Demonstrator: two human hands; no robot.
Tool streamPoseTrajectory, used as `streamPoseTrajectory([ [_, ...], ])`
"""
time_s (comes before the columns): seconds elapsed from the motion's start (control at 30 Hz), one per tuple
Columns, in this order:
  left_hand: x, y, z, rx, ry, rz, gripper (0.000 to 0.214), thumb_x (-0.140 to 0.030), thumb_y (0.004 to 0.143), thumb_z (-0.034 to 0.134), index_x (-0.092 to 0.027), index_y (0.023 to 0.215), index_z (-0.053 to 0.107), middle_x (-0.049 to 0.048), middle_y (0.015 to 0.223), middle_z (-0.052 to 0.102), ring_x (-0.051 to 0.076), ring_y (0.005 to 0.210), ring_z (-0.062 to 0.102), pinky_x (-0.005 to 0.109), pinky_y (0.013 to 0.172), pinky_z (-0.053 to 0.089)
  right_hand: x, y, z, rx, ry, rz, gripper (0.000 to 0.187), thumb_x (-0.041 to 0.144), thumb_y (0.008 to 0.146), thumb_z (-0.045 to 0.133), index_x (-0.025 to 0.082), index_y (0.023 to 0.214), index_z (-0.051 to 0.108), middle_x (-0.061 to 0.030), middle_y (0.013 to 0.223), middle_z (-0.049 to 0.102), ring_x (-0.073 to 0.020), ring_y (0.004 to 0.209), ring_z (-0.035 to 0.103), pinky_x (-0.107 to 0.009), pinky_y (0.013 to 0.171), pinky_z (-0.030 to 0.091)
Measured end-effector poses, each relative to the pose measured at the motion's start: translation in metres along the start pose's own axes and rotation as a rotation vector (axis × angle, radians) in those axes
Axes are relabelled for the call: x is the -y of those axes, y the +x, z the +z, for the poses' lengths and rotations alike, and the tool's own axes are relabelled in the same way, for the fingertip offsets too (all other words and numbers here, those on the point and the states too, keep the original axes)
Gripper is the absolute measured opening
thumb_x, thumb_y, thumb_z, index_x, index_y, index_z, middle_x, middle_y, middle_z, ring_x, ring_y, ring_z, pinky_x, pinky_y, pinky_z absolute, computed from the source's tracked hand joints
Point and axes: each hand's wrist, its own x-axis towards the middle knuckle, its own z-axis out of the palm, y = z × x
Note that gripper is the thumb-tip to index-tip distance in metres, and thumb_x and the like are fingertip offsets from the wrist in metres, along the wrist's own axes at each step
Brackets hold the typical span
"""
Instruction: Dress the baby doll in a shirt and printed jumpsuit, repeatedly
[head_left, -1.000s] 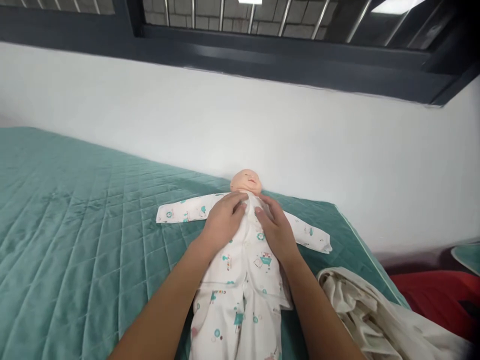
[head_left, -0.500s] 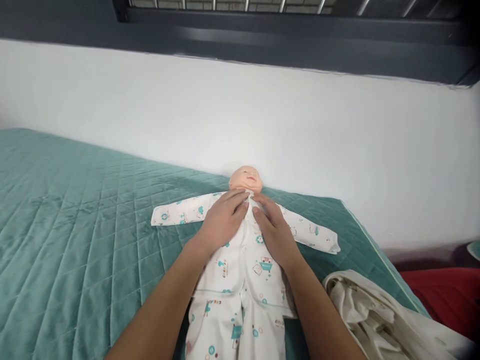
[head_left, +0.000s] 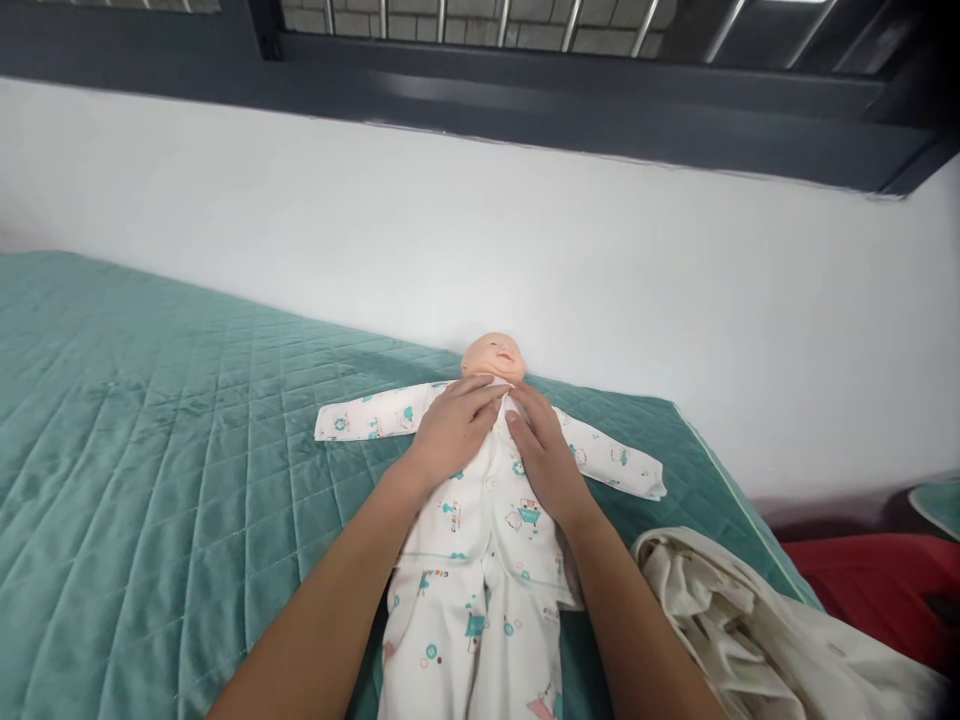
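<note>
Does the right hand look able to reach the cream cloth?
Probably yes: the cream cloth lies uncovered beside the right forearm; the right hand, resting on the printed top, would mainly need to draw back.

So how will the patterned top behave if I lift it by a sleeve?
Probably floppy: the top shows soft creases. The sleeves look thin and flat, so they'd likely droop. With no bulky padding visible, the fabric seems light.

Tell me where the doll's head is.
In the head view, the doll's head is near the centre, just beyond the left hand and right hand, close to the white wall.
</note>
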Motion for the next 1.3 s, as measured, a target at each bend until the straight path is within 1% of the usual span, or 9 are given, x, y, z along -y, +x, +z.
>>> streamPoseTrajectory([
  [0.1, -0.001, -0.003, 0.002, -0.073, -0.038, -0.011, 0.03, -0.029, 0.095, 0.045, -0.025, 0.116, 0.066, 0.0034, 0.135, 0.059, 0.019, 0.129, 0.048, 0.037, 0.113, 0.035, 0.001, -0.011, 0.001, -0.036, 0.071, 0.018, 0.04, 0.04, 0.096, 0.046, 0.028, 0.134, 0.05, -0.0044, 0.149, 0.044, -0.0201, 0.139, 0.037, -0.043, 0.116, 0.031],
  [0.17, -0.002, -0.006, 0.002, -0.101, -0.074, -0.022, 0.025, -0.03, 0.094, 0.047, -0.024, 0.107, 0.068, 0.0044, 0.133, 0.06, 0.02, 0.129, 0.049, 0.038, 0.113, 0.035, 0.004, -0.024, 0.0, -0.055, 0.103, 0.033, 0.039, 0.04, 0.095, 0.048, 0.028, 0.132, 0.05, -0.0048, 0.149, 0.043, -0.0203, 0.139, 0.037, -0.044, 0.117, 0.03],
  [0.23, -0.005, -0.01, 0.0, -0.083, -0.129, -0.03, 0.023, -0.03, 0.094, 0.048, -0.024, 0.099, 0.069, 0.0042, 0.134, 0.059, 0.02, 0.131, 0.047, 0.038, 0.114, 0.033, 0.01, -0.037, -0.001, -0.063, 0.12, 0.035, 0.037, 0.04, 0.094, 0.05, 0.029, 0.129, 0.052, -0.0042, 0.15, 0.041, -0.0204, 0.14, 0.036, -0.044, 0.118, 0.028],
  [0.37, -0.012, -0.018, -0.013, 0.024, -0.247, -0.069, 0.024, -0.034, 0.093, 0.049, -0.023, 0.092, 0.071, 0.0031, 0.143, 0.053, 0.02, 0.135, 0.044, 0.038, 0.117, 0.029, 0.021, -0.055, -0.002, -0.045, 0.093, 0.019, 0.03, 0.037, 0.094, 0.052, 0.031, 0.124, 0.055, -0.0027, 0.153, 0.038, -0.0214, 0.143, 0.032, -0.046, 0.118, 0.027],
  [0.5, -0.014, -0.02, -0.024, 0.141, -0.33, -0.085, 0.023, -0.036, 0.092, 0.051, -0.024, 0.091, 0.071, 0.0013, 0.149, 0.045, 0.022, 0.14, 0.039, 0.04, 0.119, 0.026, 0.026, -0.055, -0.002, -0.043, 0.072, -0.009, 0.026, 0.034, 0.095, 0.052, 0.031, 0.12, 0.056, -0.0022, 0.151, 0.04, -0.0201, 0.142, 0.032, -0.046, 0.118, 0.026],
  [0.6, -0.011, -0.017, -0.026, 0.186, -0.357, -0.066, 0.021, -0.036, 0.091, 0.054, -0.025, 0.09, 0.071, 0.0011, 0.15, 0.045, 0.022, 0.141, 0.037, 0.04, 0.119, 0.026, 0.026, -0.053, -0.002, -0.049, 0.054, -0.011, 0.025, 0.033, 0.095, 0.052, 0.031, 0.119, 0.057, -0.0022, 0.15, 0.042, -0.0203, 0.142, 0.033, -0.047, 0.118, 0.027],
  [0.73, -0.008, -0.015, -0.025, 0.179, -0.366, -0.063, 0.019, -0.036, 0.09, 0.056, -0.025, 0.091, 0.072, 0.0015, 0.151, 0.044, 0.022, 0.141, 0.036, 0.041, 0.119, 0.025, 0.028, -0.054, -0.002, -0.043, 0.036, -0.025, 0.026, 0.033, 0.095, 0.051, 0.032, 0.12, 0.058, -0.001, 0.15, 0.043, -0.0205, 0.142, 0.033, -0.046, 0.118, 0.027],
  [1.03, -0.009, -0.019, -0.029, 0.205, -0.398, -0.085, 0.023, -0.033, 0.094, 0.05, -0.027, 0.098, 0.072, -0.0023, 0.152, 0.042, 0.022, 0.143, 0.034, 0.04, 0.119, 0.026, 0.031, -0.055, -0.002, -0.075, 0.018, -0.034, 0.026, 0.03, 0.095, 0.051, 0.032, 0.12, 0.059, -0.0002, 0.147, 0.045, -0.0205, 0.138, 0.038, -0.043, 0.116, 0.031],
  [1.3, -0.013, -0.018, -0.029, 0.197, -0.379, -0.121, 0.022, -0.033, 0.093, 0.052, -0.027, 0.096, 0.072, -0.0024, 0.152, 0.042, 0.022, 0.142, 0.036, 0.039, 0.118, 0.028, 0.032, -0.055, -0.004, -0.034, -0.096, -0.061, 0.03, 0.031, 0.096, 0.047, 0.034, 0.125, 0.056, -0.0001, 0.148, 0.043, -0.0237, 0.14, 0.036, -0.048, 0.116, 0.031],
])
